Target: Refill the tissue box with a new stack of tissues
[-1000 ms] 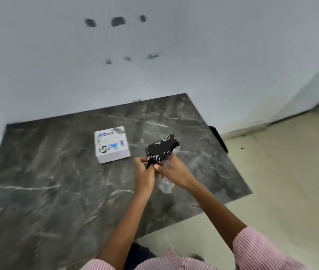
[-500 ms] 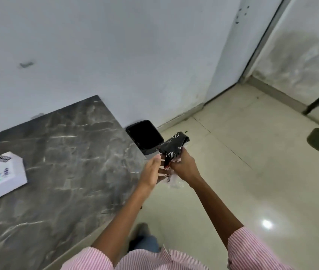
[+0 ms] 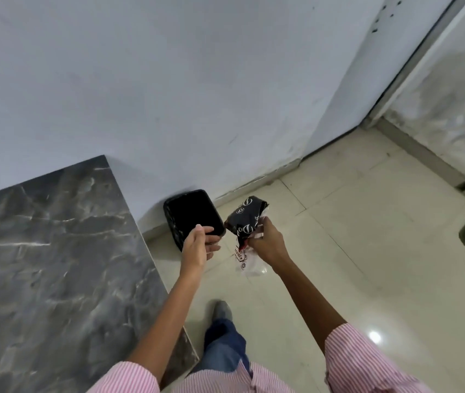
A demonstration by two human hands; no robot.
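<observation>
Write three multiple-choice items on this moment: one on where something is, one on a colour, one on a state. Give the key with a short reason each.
1. Where does the black bin stand?
A. on the marble table
B. on the floor against the wall, beside the table's end
C. in the doorway

2. What colour is the patterned pack in the right hand?
A. black with white marks
B. plain red
C. green

3. What state is the left hand in?
A. closed in a grip on the pack
B. resting flat on the table
C. open, holding nothing, in front of the bin's near rim

Key:
1 B, the bin sits on the tiles at the wall's foot, next to the marble table.
2 A, white logos show on black wrapping, with clear plastic hanging below.
3 C, its fingers are spread loose and only the right hand holds the pack.
</observation>
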